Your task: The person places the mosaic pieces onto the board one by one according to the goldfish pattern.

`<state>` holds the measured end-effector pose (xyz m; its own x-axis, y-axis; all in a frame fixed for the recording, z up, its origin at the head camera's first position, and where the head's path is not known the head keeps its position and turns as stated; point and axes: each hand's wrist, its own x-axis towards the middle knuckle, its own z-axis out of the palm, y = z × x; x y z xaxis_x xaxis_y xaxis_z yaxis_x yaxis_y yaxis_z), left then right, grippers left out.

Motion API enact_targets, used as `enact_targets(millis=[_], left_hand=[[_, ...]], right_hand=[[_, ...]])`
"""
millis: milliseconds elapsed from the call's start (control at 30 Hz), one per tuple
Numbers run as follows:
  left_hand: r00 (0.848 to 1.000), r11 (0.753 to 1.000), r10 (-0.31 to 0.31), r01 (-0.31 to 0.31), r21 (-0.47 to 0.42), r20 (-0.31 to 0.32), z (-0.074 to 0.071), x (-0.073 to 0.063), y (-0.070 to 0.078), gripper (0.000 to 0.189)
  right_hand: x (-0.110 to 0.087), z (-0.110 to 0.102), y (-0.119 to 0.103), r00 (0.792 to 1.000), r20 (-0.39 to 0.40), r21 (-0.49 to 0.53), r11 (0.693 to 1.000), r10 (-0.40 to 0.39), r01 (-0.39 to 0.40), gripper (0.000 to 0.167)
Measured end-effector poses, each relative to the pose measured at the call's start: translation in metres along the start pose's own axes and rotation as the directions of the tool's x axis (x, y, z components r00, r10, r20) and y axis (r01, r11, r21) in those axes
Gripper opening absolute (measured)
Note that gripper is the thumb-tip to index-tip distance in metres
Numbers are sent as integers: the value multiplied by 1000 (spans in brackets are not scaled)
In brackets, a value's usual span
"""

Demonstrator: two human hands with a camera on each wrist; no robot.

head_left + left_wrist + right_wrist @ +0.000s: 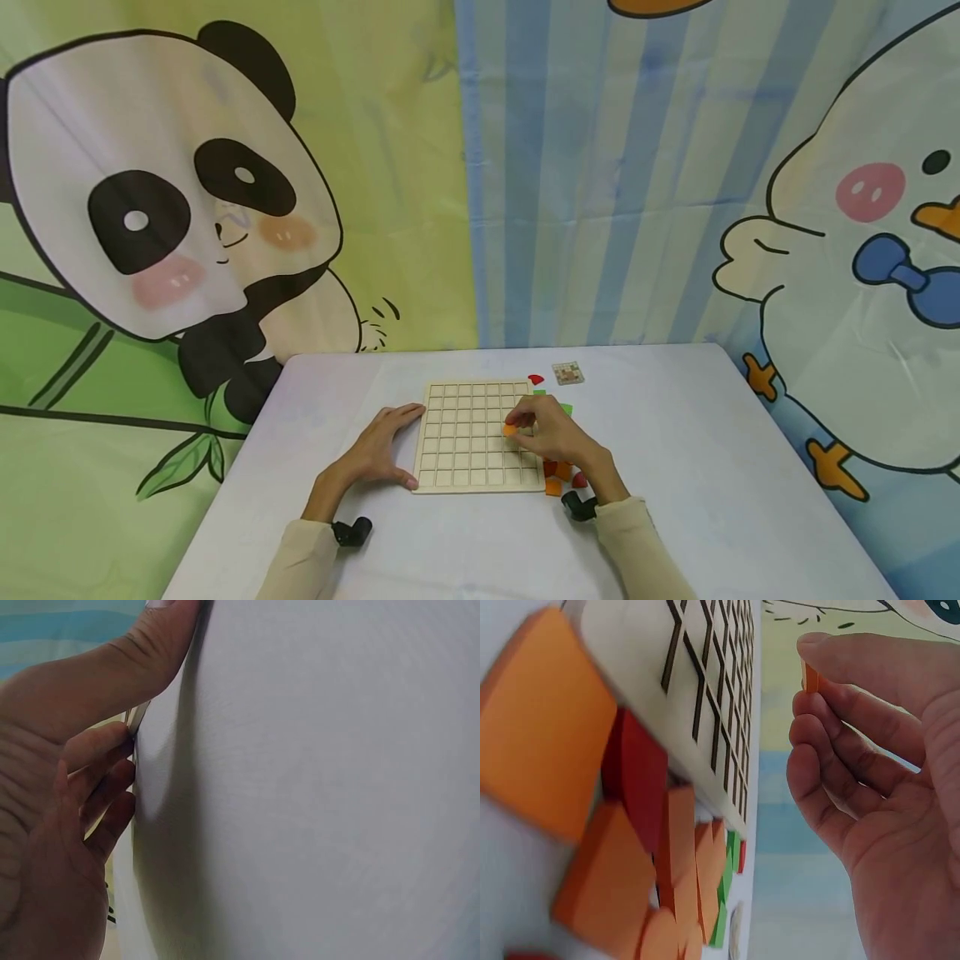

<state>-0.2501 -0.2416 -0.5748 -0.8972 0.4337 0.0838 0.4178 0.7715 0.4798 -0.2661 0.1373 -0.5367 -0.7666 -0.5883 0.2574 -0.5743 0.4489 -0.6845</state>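
Head view, board [468, 437]: pale, gridded, near worktop's [750, 500] far edge
Left hand [375, 450]: spread, touching board
Right hand [553, 429]: pinching thin orange piece [509, 430]

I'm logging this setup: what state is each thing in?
Wooden grid board: flat, visible cells unfilled
Left hand: spread, touching the board's left edge
Right hand: pinching
Orange piece: pinched, raised over the board
Loose coloured pieces: lying right of the board
Printed card: lying flat

The pale board [472, 443] with square grid lies flat, the left hand [378, 446] at its left edge. Above its right part, the right hand [553, 429] pinches one small orange piece [509, 431].
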Motion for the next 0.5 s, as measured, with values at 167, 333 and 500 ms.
enact_targets(millis=[167, 333, 500], left_hand=[[1000, 1000, 1, -1, -15, -3, -1, 0, 1, 138], [1000, 1000, -5, 6, -7, 2, -1, -1, 0, 138], [1000, 1000, -6, 6, 6, 4, 1, -1, -1, 139]], right_hand=[[8, 8, -3, 999, 14, 1, 999, -34, 34, 16], [17, 21, -5, 998, 27, 39, 998, -58, 57, 16], [27, 38, -12, 998, 56, 84, 996, -4, -1, 16]])
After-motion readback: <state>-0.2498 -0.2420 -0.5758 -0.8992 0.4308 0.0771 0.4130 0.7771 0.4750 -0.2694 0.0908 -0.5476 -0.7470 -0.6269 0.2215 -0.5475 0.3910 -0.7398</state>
